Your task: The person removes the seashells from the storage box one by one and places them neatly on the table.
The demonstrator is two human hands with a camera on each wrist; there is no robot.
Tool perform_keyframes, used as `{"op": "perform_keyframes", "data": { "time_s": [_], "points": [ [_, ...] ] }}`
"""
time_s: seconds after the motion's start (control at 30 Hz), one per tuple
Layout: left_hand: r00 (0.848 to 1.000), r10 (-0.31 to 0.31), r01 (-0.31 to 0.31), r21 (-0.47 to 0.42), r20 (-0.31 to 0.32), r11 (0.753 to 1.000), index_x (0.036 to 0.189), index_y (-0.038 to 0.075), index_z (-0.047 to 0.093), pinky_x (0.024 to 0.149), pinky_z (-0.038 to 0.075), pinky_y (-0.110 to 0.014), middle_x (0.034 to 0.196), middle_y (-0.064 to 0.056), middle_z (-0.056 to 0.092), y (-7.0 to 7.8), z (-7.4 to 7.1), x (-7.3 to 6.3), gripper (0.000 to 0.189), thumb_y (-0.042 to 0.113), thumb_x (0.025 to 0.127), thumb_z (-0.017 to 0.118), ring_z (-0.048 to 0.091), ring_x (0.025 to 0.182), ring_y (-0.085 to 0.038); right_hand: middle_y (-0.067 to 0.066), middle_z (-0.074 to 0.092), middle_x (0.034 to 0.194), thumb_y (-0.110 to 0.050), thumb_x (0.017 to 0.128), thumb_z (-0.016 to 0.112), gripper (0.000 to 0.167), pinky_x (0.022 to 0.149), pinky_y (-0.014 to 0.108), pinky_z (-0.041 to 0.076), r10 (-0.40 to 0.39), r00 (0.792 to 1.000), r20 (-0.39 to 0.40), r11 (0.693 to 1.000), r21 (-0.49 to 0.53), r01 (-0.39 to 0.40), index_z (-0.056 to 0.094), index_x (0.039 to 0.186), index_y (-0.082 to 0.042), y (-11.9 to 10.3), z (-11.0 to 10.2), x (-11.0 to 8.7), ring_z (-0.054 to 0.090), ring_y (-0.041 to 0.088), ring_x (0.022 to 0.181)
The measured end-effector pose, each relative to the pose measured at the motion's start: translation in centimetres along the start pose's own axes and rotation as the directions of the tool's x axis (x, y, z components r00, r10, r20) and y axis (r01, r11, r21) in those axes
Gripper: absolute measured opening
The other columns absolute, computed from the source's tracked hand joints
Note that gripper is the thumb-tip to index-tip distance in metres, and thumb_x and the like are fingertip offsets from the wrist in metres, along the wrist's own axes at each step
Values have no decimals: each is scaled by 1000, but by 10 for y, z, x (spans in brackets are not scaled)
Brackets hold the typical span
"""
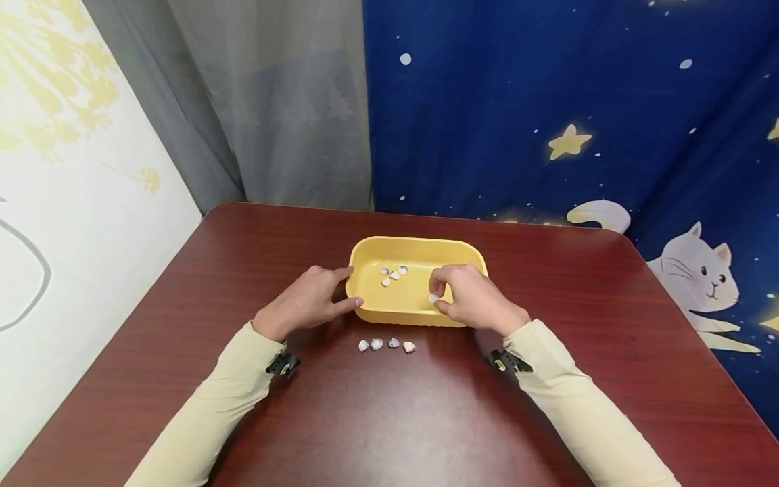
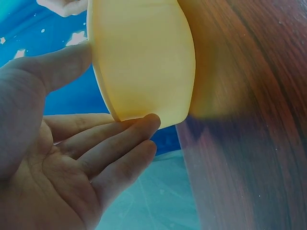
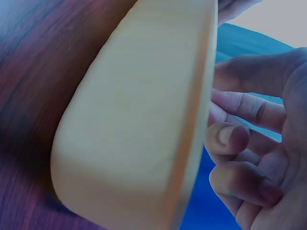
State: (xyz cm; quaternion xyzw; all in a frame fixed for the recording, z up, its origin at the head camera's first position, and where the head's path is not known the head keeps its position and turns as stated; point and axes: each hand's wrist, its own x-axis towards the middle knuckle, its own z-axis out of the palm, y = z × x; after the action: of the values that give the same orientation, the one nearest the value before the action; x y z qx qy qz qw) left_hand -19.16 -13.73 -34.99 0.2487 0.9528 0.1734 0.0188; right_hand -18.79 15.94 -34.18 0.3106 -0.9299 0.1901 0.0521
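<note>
A yellow plastic tub (image 1: pixel 420 316) stands on the table. My left hand (image 1: pixel 307 301) rests against its left end, thumb on the near rim and fingers extended along the outer wall, as the left wrist view shows. Over the tub's right side, my right hand (image 1: pixel 471 294) pinches a small white seashell (image 1: pixel 433 297) between thumb and fingers. The tub wall (image 3: pixel 129 110) hides that shell in the right wrist view. Several small shells (image 1: pixel 394 274) lie inside the tub, left of its middle. Several more shells (image 1: pixel 376 344) lie in a row on the table just in front of it.
The dark red-brown wooden table (image 1: pixel 389 412) reaches back to a grey curtain (image 1: pixel 304 101) and a blue curtain (image 1: pixel 475 108) with stars and a cat. A white wall (image 1: pixel 55 223) borders the left side.
</note>
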Motion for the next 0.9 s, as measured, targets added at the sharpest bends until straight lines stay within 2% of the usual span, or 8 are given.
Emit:
{"op": "perform_keyframes", "data": {
  "time_s": [0.13, 0.3, 0.43, 0.67, 0.9],
  "points": [
    [1000, 13, -13, -6, -9, 1000, 138, -2, 57, 72, 53, -28, 95, -10, 73, -1, 1, 0, 65, 39, 91, 74, 59, 74, -14, -1, 68, 80, -8, 81, 76, 10, 76, 32, 51, -29, 999, -16, 1000, -1, 29, 68, 84, -14, -7, -3, -4, 63, 20, 79],
    [1000, 22, -22, 3, -17, 1000, 137, -3, 58, 76, 56, -31, 102, -12, 74, -1, 1, 0, 64, 39, 91, 74, 61, 77, -14, -4, 67, 80, -8, 81, 75, 10, 76, 32, 52, -76, 996, -45, 997, 2, 76, 68, 84, -15, -15, -4, -9, 61, 14, 77],
    [1000, 18, -18, 5, -18, 1000, 137, -3, 57, 77, 56, -31, 103, -13, 74, 0, 0, 0, 65, 39, 91, 74, 61, 77, -14, -5, 66, 79, -7, 80, 76, 12, 76, 31, 52, -101, 993, -54, 995, 6, 102, 68, 83, -15, -20, -4, -14, 61, 14, 77],
    [1000, 17, -17, -2, -22, 1000, 136, -2, 58, 72, 52, -29, 93, -8, 72, 0, -1, -1, 62, 38, 90, 74, 58, 74, -14, -7, 66, 78, -9, 79, 78, 12, 74, 29, 52, -103, 994, -35, 995, 9, 103, 69, 83, -16, -24, -2, -22, 62, 14, 75],
    [999, 22, -22, 3, -24, 1000, 135, -2, 59, 74, 53, -31, 96, -9, 72, 0, 0, -1, 61, 38, 91, 74, 59, 76, -15, -8, 66, 76, -12, 80, 79, 12, 69, 26, 51, -96, 995, -3, 995, -10, 96, 68, 82, -17, -27, 4, -31, 63, 13, 73]
  ]
}}
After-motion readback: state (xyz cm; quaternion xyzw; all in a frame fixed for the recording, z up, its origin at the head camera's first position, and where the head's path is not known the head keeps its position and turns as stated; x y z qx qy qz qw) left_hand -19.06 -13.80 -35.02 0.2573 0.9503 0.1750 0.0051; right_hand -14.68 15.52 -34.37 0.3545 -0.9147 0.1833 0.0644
